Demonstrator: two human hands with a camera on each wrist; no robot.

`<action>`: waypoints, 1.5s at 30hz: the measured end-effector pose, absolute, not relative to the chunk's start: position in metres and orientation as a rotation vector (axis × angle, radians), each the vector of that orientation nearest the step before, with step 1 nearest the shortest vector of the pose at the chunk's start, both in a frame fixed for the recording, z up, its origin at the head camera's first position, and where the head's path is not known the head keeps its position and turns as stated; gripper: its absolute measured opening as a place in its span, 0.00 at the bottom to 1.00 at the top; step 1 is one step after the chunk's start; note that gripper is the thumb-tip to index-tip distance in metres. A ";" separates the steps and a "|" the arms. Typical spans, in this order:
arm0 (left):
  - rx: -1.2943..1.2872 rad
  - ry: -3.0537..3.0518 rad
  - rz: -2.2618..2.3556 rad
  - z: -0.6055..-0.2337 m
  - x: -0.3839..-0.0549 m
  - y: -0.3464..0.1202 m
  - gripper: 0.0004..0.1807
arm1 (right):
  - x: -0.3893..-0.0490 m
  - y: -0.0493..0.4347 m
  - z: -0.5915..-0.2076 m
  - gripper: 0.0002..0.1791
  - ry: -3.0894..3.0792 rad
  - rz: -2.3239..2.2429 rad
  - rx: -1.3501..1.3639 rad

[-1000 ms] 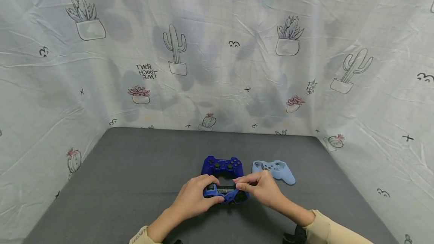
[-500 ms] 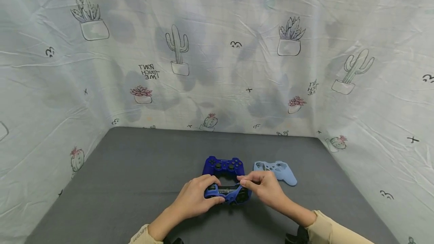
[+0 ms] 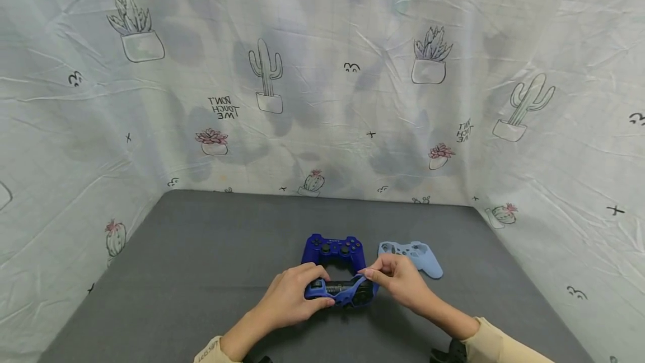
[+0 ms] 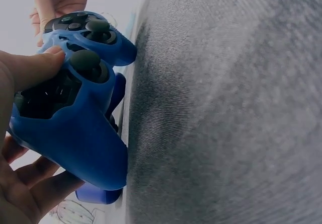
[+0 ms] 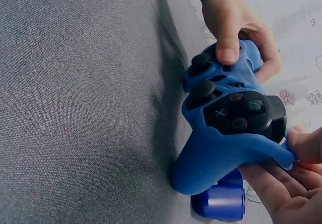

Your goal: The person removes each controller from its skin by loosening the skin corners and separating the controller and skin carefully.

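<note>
My left hand (image 3: 294, 296) grips a black game controller (image 5: 240, 114) dressed in a blue silicone cover (image 5: 211, 156). In the left wrist view its thumb presses on the controller's middle, with fingers behind. My right hand (image 3: 403, 283) pinches a loose edge of the cover between thumb and fingers at the controller's right shoulder. There, in the right wrist view, the cover's edge is stretched outward, and the black shoulder buttons (image 5: 275, 118) show bare. Both thumbsticks (image 4: 85, 60) poke through the cover's holes.
Just beyond the hands a dark blue game controller (image 3: 311, 250) lies face up on the grey tabletop (image 3: 227, 240). A light blue silicone cover (image 3: 427, 261) lies to its right, partly behind my right hand. Printed cloth (image 3: 322, 99) hangs at the back and sides.
The right hand has shifted slightly right, drawing the cover's edge outward from the controller's shoulder. The left hand keeps its grip, and the held controller has moved slightly right.
</note>
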State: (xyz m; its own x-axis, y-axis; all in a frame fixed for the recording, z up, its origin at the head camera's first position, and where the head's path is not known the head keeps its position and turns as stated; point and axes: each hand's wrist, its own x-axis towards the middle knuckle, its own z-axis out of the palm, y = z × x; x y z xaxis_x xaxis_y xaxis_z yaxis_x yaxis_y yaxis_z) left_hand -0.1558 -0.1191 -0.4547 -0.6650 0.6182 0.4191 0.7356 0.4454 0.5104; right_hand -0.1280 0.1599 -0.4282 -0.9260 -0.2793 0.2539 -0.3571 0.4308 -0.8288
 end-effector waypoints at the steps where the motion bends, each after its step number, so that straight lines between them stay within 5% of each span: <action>1: -1.193 -2.520 -1.018 -0.455 -0.156 -0.119 0.16 | -0.128 0.161 -0.428 0.08 -2.601 1.524 0.570; 31: -1.181 -2.536 -1.075 -0.449 -0.157 -0.119 0.16 | -0.130 0.195 -0.422 0.11 -2.612 1.945 0.688; 45: -1.162 -2.539 -1.116 -0.448 -0.154 -0.120 0.16 | -0.119 0.203 -0.423 0.10 -2.615 1.786 0.859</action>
State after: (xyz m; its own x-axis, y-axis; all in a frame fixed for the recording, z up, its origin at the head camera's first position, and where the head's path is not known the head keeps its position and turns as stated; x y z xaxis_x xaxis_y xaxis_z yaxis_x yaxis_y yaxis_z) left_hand -0.1544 -0.1204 -0.4481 -0.6936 0.5999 0.3988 0.6995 0.4286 0.5718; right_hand -0.1187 0.2031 -0.4235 -0.8537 -0.4913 0.1724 -0.3395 0.2740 -0.8998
